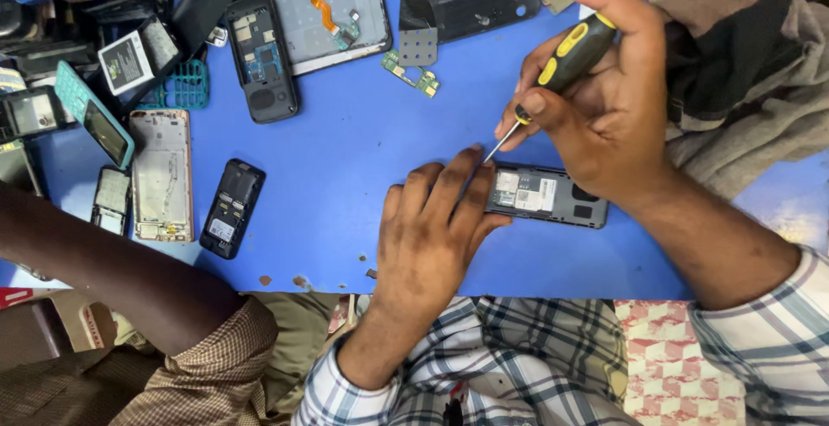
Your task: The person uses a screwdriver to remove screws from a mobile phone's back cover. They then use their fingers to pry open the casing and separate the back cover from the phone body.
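Right hand grips a yellow-and-black screwdriver, its tip at the opened phone lying mid-bench — left hand presses flat on its nine o'clock end. Light, rigid, probably fragile inside — best steadied by its edges.

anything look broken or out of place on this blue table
Nothing spilled. The dark phone under the screwdriver lies back-open. To the left are more opened phones, and a loose green circuit board lies bare on the blue table.
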